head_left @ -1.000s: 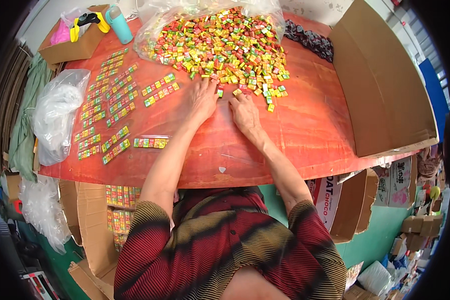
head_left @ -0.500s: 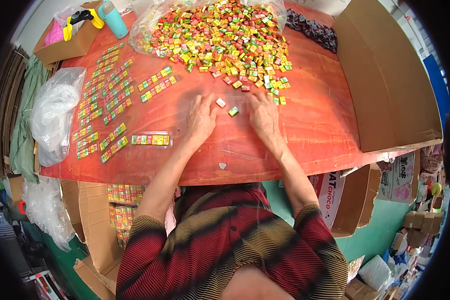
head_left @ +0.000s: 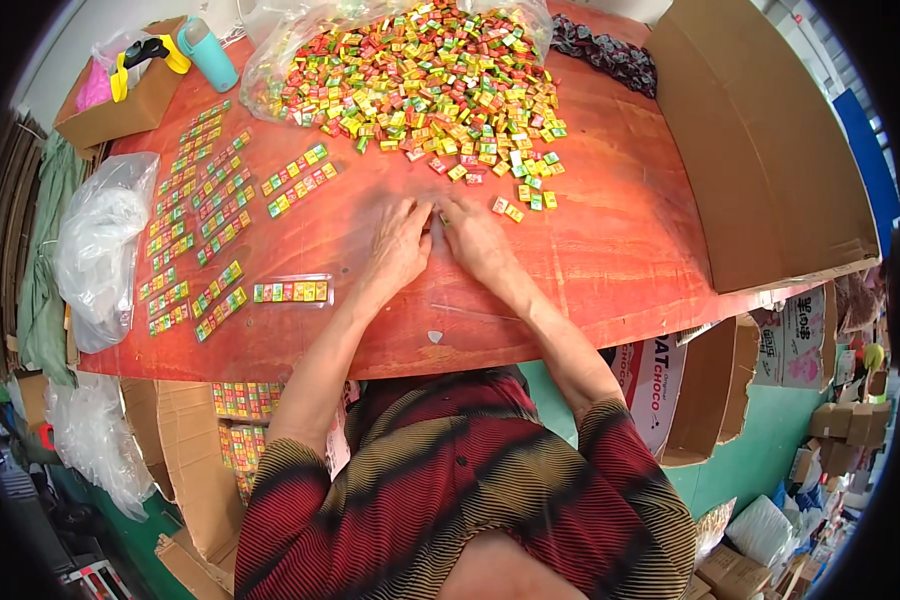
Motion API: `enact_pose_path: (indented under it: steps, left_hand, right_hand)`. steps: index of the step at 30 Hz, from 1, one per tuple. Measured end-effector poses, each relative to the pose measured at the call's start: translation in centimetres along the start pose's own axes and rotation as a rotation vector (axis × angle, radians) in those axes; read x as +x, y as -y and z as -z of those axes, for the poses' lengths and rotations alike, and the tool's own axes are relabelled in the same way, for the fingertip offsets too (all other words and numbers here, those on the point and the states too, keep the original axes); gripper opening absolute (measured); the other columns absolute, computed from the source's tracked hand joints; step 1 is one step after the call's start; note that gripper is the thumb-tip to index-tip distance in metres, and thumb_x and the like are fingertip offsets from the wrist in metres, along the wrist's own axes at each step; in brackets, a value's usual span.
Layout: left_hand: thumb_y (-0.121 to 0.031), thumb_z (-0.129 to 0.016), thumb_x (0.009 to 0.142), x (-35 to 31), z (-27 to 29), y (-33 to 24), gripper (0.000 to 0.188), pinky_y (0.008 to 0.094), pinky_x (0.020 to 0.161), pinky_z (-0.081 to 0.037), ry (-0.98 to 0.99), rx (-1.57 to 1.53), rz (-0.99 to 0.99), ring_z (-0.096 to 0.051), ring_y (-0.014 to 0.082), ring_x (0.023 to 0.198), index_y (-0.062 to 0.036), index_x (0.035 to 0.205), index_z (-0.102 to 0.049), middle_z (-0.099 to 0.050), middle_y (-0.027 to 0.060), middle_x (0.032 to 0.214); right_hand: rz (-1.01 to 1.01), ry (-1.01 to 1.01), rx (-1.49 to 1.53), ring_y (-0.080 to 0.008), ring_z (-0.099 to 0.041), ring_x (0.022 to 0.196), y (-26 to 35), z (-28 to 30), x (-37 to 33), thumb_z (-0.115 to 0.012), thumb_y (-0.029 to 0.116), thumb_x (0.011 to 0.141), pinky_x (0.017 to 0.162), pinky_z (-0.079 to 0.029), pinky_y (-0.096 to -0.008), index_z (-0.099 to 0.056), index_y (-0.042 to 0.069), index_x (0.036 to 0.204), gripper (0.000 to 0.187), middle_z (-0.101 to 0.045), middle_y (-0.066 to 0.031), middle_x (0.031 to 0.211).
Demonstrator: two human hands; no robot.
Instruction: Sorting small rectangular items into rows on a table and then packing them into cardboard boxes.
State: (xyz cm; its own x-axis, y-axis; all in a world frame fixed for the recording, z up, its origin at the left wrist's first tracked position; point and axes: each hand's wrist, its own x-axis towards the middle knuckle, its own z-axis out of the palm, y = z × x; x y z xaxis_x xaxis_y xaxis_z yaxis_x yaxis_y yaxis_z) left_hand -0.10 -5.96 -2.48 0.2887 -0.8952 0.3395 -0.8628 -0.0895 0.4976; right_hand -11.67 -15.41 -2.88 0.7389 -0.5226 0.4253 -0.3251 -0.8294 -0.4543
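Observation:
My left hand [head_left: 400,246] and my right hand [head_left: 478,242] meet at the middle of the red table, fingertips almost touching. Both sets of fingers are curled down toward the tabletop. A sliver of a small green box [head_left: 444,217] shows at my right fingertips; whatever lies under my left fingers is hidden. Just right of my right hand lie a small red-and-white box [head_left: 499,205] and a yellow box [head_left: 515,213]. Beyond my hands spreads a big heap of small red, yellow and green boxes [head_left: 430,90], spilling from a clear plastic bag [head_left: 262,95].
Rows of small boxes [head_left: 225,190] line the table's left side, with a clear tray of boxes [head_left: 290,291] nearer me. A plastic bag [head_left: 105,225], a carton [head_left: 120,115] and a blue bottle [head_left: 210,58] stand left. A large cardboard box [head_left: 770,160] walls the right.
My right hand has moved left toward my left hand. The two loose boxes that lay between them are now mostly covered by my fingers. The whole view has shifted slightly.

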Motion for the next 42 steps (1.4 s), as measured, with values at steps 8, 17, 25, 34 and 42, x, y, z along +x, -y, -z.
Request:
enact_pose_path:
  steps: [8,17,25,34,42]
  left_hand:
    - [-0.008,-0.065,0.069,1.3,-0.9,-1.4,0.036,0.0404,0.070,-0.044,0.068,-0.042,-0.001,-0.052,0.0328,0.083,-0.0057,0.103,-0.054,-0.048,0.0147,0.092]
    - [-0.008,-0.065,0.069,0.6,-0.9,-0.5,0.039,0.0396,0.070,-0.045,0.063,-0.087,0.028,-0.054,0.0331,0.083,-0.0060,0.106,-0.054,-0.048,0.0141,0.095]
    - [-0.013,-0.069,0.066,2.0,-1.5,-2.4,0.044,0.0399,0.073,-0.043,0.098,-0.129,-0.039,-0.050,0.0304,0.091,-0.0084,0.108,-0.055,-0.048,0.0126,0.093]
    - [-0.013,-0.068,0.067,2.2,-2.8,-2.2,0.036,0.0395,0.072,-0.044,0.102,-0.106,0.018,-0.054,0.0299,0.085,-0.0071,0.102,-0.059,-0.051,0.0118,0.094]
    - [-0.019,-0.066,0.070,2.4,-1.5,-3.7,0.033,0.0389,0.071,-0.044,0.186,0.012,0.004,-0.054,0.0280,0.086,-0.0131,0.102,-0.060,-0.051,0.0089,0.090]
  right_hand:
    - [-0.287,-0.009,-0.270,-0.0336,-0.056,0.079,-2.7,1.0,3.9,-0.060,0.019,0.073,0.064,-0.047,-0.0411,-0.055,0.002,0.084,0.020,-0.056,-0.0169,0.083]
    - [-0.017,-0.022,-0.206,-0.0288,-0.054,0.081,0.0,0.9,-1.3,-0.050,0.007,0.072,0.070,-0.045,-0.0378,-0.055,0.003,0.088,0.018,-0.055,-0.0132,0.087]
    - [-0.268,0.053,-0.155,-0.0342,-0.053,0.085,-2.7,4.3,-1.2,-0.053,0.010,0.076,0.067,-0.046,-0.0419,-0.052,0.005,0.092,0.017,-0.051,-0.0162,0.097]
    - [-0.182,0.079,-0.142,-0.0326,-0.053,0.092,-2.1,3.7,-2.8,-0.051,0.007,0.078,0.071,-0.046,-0.0406,-0.054,0.007,0.100,0.023,-0.053,-0.0157,0.098]
    - [-0.242,0.093,-0.022,-0.0371,-0.055,0.083,-2.9,4.3,-3.0,-0.051,0.005,0.076,0.067,-0.046,-0.0422,-0.049,0.005,0.110,0.034,-0.054,-0.0200,0.090]
